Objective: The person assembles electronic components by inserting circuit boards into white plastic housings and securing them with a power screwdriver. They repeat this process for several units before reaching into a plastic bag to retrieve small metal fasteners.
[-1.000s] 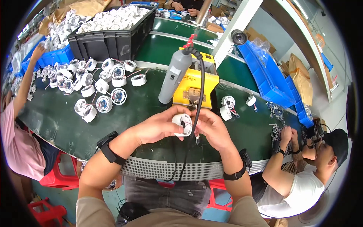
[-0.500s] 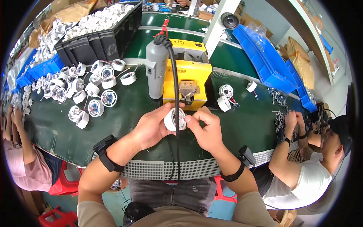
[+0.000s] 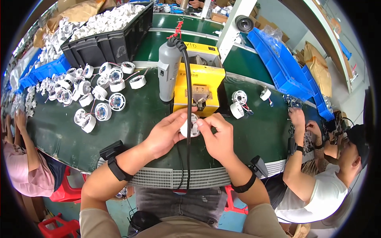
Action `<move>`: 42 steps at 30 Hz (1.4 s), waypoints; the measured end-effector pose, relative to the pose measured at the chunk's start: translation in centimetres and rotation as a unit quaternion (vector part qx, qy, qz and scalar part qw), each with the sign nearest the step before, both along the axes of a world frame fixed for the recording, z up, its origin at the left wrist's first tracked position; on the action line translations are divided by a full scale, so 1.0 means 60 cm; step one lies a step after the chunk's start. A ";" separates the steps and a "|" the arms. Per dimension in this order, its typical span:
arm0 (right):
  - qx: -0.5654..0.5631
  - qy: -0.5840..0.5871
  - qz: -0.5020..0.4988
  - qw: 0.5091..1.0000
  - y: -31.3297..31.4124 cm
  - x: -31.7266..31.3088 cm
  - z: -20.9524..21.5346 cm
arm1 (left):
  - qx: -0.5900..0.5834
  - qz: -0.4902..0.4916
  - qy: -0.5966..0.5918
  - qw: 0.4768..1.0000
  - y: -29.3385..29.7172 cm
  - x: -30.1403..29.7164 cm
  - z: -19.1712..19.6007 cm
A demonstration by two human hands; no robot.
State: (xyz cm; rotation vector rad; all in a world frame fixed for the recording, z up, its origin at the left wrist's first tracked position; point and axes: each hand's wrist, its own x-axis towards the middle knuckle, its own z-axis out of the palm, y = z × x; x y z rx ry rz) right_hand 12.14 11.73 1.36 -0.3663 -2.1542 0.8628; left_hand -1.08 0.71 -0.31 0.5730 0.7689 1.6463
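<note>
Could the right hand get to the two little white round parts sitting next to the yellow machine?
Probably yes. The right hand is busy pinching a small white part together with the left hand, but the two white round parts lie just beyond it on bare green table, with nothing between.

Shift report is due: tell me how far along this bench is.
Done, apparently: two white housings set right of the yellow fixture. In hand: one housing held by left hand and right hand. Left: a cluster of housings and a full black crate.
</note>
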 end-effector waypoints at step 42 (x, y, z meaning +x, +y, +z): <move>-0.210 -0.039 0.065 0.975 0.008 0.006 0.002 | -0.002 0.056 0.038 0.998 -0.001 0.023 0.011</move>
